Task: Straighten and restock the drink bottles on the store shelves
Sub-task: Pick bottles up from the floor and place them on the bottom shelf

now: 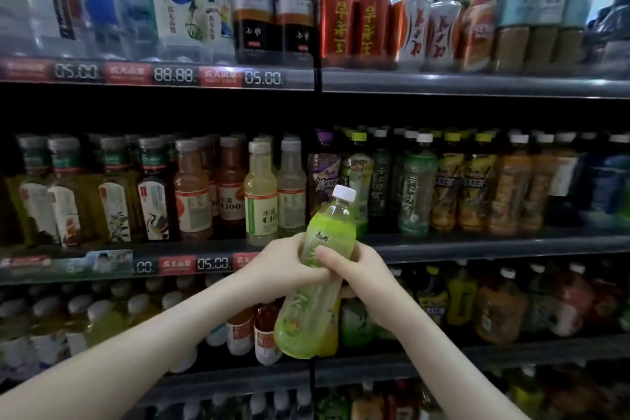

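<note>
A green drink bottle with a white cap is held in front of the shelves, tilted with its cap up and to the right. My left hand grips its middle from the left. My right hand grips it from the right, thumb across the label. The bottle hangs in front of the middle shelf, near a row of similar green bottles.
The top shelf carries water bottles, dark tea bottles and red cans. Tea and juice bottles fill the middle shelf's left side. The lower shelf holds more drinks. Price tags line the shelf edges.
</note>
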The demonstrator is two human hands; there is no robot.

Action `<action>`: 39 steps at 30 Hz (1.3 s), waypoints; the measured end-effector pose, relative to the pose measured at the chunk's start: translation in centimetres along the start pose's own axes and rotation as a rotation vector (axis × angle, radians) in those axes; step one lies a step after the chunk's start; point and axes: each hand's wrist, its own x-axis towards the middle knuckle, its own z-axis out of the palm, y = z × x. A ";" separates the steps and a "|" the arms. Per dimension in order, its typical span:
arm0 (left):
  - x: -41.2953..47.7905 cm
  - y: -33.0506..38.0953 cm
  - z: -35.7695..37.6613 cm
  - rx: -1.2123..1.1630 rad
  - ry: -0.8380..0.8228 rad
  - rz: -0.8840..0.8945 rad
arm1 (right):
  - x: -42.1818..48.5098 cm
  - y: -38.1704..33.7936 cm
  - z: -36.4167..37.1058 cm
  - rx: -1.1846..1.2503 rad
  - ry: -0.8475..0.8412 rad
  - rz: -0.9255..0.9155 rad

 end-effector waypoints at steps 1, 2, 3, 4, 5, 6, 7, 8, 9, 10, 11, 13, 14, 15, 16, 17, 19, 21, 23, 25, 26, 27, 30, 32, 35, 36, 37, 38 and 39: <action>0.1 0.4 0.3 0.020 -0.023 0.009 | -0.3 0.1 -0.2 0.007 0.038 0.008; 0.2 0.9 0.5 0.035 -0.040 0.020 | -0.6 0.2 -0.4 0.022 0.067 0.018; 0.3 1.2 0.9 0.052 -0.052 0.034 | -0.8 0.3 -0.6 0.038 0.089 0.033; 0.4 1.4 1.2 0.065 -0.057 0.051 | -1.0 0.3 -0.8 0.051 0.111 0.053; 0.6 1.5 1.6 0.066 -0.059 0.058 | -1.3 0.2 -1.1 0.054 0.133 0.072; 0.7 1.6 2.0 0.052 -0.062 0.058 | -1.5 0.1 -1.4 0.047 0.151 0.085; 0.8 1.7 2.4 0.035 -0.071 0.050 | -1.8 0.0 -1.8 0.032 0.161 0.093; 1.0 1.7 2.7 0.022 -0.088 0.045 | -2.0 -0.1 -2.1 0.013 0.173 0.099; 1.2 1.6 3.1 0.019 -0.112 0.048 | -2.4 -0.1 -2.4 -0.004 0.183 0.103; 1.2 1.6 3.4 0.023 -0.136 0.059 | -2.7 -0.2 -2.8 -0.024 0.195 0.106; 1.3 1.7 3.6 0.039 -0.159 0.075 | -3.2 -0.2 -3.1 -0.044 0.210 0.107; 1.5 1.6 3.9 0.119 -0.185 0.122 | -4.0 -0.2 -4.1 -0.094 0.250 0.105; 1.5 1.4 3.9 0.165 -0.193 0.142 | -4.3 -0.2 -4.8 -0.125 0.281 0.103; 1.7 1.1 4.0 0.187 -0.199 0.151 | -4.7 -0.1 -5.5 -0.156 0.325 0.102; 1.9 0.8 4.0 0.180 -0.201 0.152 | -5.1 0.0 -6.4 -0.181 0.374 0.096; 2.3 0.4 4.0 0.165 -0.186 0.152 | -5.4 0.1 -7.4 -0.196 0.422 0.085; 3.2 -0.3 4.3 0.166 -0.114 0.154 | -5.8 0.3 -9.4 -0.213 0.509 0.062; 4.0 -0.3 4.9 0.206 -0.048 0.146 | -5.9 0.4 -11.4 -0.222 0.571 0.051; 4.9 0.4 5.7 0.269 0.017 0.157 | -5.9 0.3 -13.4 -0.217 0.613 0.020; 6.2 1.4 6.5 0.358 0.108 0.179 | -5.7 0.0 -15.3 -0.214 0.650 -0.024; 6.9 2.0 6.7 0.390 0.158 0.176 | -5.5 -0.2 -16.2 -0.208 0.661 -0.046; 7.8 2.7 7.0 0.408 0.204 0.164 | -5.3 -0.3 -17.2 -0.200 0.666 -0.067; 10.9 5.1 8.9 0.419 0.315 0.159 | -4.2 -0.7 -20.5 -0.206 0.663 -0.119; 13.1 6.9 11.0 0.416 0.379 0.160 | -3.5 -0.9 -23.0 -0.217 0.637 -0.127; 16.8 9.0 14.1 0.391 0.458 0.136 | -2.8 -0.8 -26.9 -0.231 0.587 -0.130; 18.0 9.3 14.8 0.386 0.479 0.110 | -2.6 -0.6 -28.2 -0.244 0.568 -0.139; 18.9 9.3 15.0 0.364 0.490 0.076 | -2.3 -0.3 -28.8 -0.253 0.553 -0.142; 20.0 9.5 15.5 0.327 0.506 0.043 | -2.1 -0.1 -30.0 -0.259 0.534 -0.144; 20.7 9.7 15.8 0.288 0.516 0.011 | -1.8 0.2 -30.9 -0.266 0.515 -0.143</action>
